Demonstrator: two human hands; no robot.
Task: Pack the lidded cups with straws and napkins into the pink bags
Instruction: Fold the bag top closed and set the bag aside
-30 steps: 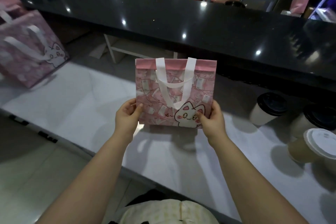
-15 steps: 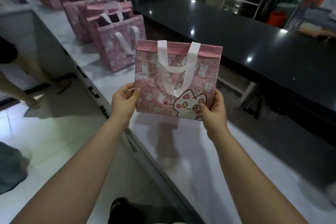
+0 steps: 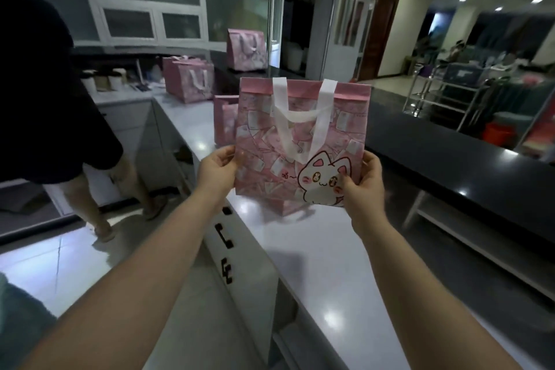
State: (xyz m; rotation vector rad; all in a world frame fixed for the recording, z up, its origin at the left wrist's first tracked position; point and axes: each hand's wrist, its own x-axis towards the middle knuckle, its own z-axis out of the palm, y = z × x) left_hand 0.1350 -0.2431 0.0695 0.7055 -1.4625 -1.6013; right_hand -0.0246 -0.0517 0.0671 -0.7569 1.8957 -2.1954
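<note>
- Person [image 3: 45,99] in dark clothes stands at far left on the tiled floor
- Cups [image 3: 102,81], blurred, sit at the far end of the white counter [image 3: 330,279]
- Spare bag [image 3: 189,81] stands upright near them, with a second bag [image 3: 246,49] farther back
- Left hand [image 3: 217,168] pinches the lower left edge of the pink bag [image 3: 300,144], thumb in front, fingers hidden behind
- The pink bag is held upright in the air above the white counter — flat, its white handles drooping down the front
- Right hand [image 3: 365,186] pinches the lower right corner, thumb pressed on the cat print, fingers curled behind
- Black counter [image 3: 450,165] runs along the right, an orange bucket [image 3: 497,137] beyond it
</note>
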